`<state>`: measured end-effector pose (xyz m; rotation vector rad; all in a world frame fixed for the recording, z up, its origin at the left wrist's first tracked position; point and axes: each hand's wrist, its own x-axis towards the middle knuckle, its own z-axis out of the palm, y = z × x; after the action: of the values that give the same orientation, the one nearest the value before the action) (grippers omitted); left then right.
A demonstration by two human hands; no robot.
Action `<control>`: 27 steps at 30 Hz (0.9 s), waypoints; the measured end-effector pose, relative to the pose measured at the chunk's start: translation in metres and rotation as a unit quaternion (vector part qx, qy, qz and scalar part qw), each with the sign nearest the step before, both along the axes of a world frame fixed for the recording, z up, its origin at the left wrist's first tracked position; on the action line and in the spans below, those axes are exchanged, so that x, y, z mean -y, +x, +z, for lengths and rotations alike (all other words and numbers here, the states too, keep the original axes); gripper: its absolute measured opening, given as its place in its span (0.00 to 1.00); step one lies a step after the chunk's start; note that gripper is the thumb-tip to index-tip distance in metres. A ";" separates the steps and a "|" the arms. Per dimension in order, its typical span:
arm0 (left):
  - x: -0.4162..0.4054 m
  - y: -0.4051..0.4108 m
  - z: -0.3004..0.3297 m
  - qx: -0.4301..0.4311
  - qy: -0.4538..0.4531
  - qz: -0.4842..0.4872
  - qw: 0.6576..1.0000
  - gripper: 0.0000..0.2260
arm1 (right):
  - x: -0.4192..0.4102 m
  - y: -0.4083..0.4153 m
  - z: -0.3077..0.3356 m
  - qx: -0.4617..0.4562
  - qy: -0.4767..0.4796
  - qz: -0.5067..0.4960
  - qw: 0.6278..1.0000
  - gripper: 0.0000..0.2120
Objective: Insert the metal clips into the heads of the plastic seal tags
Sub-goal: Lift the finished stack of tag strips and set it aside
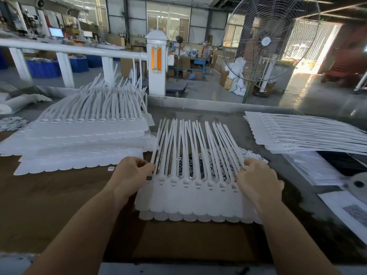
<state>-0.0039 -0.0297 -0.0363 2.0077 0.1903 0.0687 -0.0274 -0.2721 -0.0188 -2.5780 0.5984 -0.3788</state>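
A strip of white plastic seal tags (195, 197) lies in front of me on the table, heads in a row, tails fanned away. It rests on at least one more strip. My left hand (132, 173) grips the strip's left edge, fingers curled at the outermost tail. My right hand (258, 179) grips its right edge the same way. Under the tails lies a heap of small metal clips (185, 168) beside white plastic pieces (246, 155). One small white piece (111, 168) lies loose near my left hand.
A tall stack of tag strips (85, 135) fills the left of the table. Another stack (309, 133) lies at the right, over papers (343, 207). A white railing (65, 49) and a standing fan (266, 42) stand beyond the table's far edge.
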 end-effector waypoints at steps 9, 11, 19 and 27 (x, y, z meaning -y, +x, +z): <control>0.004 -0.002 0.005 0.057 0.006 0.007 0.998 0.08 | 0.014 -0.001 0.002 0.056 0.166 0.023 0.984 0.20; 0.004 -0.002 0.008 0.072 -0.034 0.009 0.997 0.10 | 0.017 -0.001 0.005 0.084 0.205 0.027 0.975 0.20; -0.010 -0.009 0.005 0.003 -0.388 -0.084 0.918 0.05 | 0.027 0.000 0.009 0.111 0.332 0.025 0.937 0.16; -0.027 -0.016 -0.001 0.067 -0.425 -0.160 0.889 0.06 | 0.036 -0.001 0.001 0.062 0.250 -0.008 0.966 0.20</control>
<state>-0.0200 -0.0026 -0.0376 1.1261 -0.1839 -0.0791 -0.0284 -0.3081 -0.0179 -2.0527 0.5818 -0.3401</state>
